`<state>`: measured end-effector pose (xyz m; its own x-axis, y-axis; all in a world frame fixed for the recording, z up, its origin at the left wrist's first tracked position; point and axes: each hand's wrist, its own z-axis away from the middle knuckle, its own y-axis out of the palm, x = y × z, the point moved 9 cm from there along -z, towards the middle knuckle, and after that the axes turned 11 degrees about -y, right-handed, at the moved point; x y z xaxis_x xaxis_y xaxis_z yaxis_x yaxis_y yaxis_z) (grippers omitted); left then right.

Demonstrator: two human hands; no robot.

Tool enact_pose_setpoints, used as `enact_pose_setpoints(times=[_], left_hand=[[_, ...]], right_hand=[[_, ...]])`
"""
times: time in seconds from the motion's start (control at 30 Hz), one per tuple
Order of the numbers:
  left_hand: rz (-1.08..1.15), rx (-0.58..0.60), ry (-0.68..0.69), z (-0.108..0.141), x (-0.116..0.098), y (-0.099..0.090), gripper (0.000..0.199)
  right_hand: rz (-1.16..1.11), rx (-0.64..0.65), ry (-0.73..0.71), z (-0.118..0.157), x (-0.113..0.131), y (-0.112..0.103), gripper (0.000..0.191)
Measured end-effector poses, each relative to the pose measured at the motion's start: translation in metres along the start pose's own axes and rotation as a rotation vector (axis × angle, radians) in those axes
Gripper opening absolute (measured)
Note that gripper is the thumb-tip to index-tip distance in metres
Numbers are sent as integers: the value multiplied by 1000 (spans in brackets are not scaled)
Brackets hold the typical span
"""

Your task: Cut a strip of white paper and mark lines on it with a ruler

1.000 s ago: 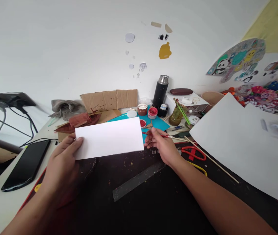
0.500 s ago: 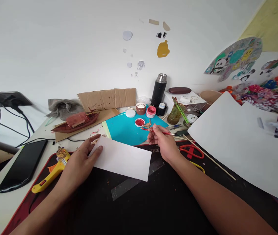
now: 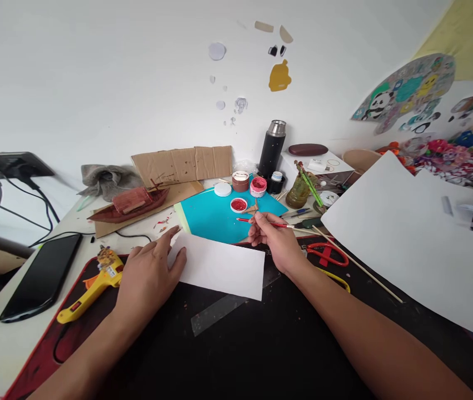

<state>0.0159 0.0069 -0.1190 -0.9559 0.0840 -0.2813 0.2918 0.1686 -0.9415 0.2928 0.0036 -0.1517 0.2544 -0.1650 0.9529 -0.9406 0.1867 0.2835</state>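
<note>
White paper strip (image 3: 223, 270) was positioned over the far middle of the black mat (image 3: 236, 369), its right portion covering part of a clear ruler-like piece (image 3: 211, 319). The left hand (image 3: 148, 270) was at the strip's left end, thumb over the paper; the view did not show whether the fingers pinched the edge or only pressed it. The right hand (image 3: 274, 239) held a slim red pencil-like tool (image 3: 243, 220) in a narrow grip, just beside the strip's far right corner.

Risk, staining: the open lid of red paint (image 3: 238, 205) stood near the tool's left tip; a sweep toward the far side could have tipped it.

Risk, slippage: the strip's right end was unsupported by either hand; light left-hand pressure could have let it pivot.

Risk, uneven backing: the clear piece could have formed a ridge under the pressed paper.
</note>
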Motion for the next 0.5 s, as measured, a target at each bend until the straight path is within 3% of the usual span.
enact_pose_setpoints(times=[0.5], left_hand=[[-286, -46, 99, 1, -11, 6, 66]], right_hand=[[14, 14, -25, -2, -1, -1, 56]])
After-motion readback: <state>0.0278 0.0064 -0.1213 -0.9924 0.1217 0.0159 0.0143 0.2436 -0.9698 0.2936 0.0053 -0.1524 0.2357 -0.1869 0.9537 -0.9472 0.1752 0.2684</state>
